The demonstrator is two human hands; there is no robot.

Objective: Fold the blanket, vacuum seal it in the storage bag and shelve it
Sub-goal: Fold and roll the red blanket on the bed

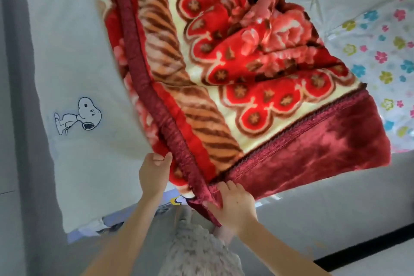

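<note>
A thick plush blanket [224, 63], red with cream and orange floral patterns and a dark red velvet border, lies bunched across the bed and runs from the top of the view down to my hands. My left hand [153, 175] pinches its left edge, fingers curled over the trim. My right hand [235, 205] grips the near corner of the dark red border. A storage bag [380, 58] of clear plastic with coloured flower prints lies flat on the bed to the right, partly under the blanket.
A white bedsheet [74, 51] with a cartoon dog drawing [78, 115] covers the bed at the left. The white bed side [324, 219] drops toward the floor at lower right. A fuzzy grey garment [197, 251] on my body fills the bottom centre.
</note>
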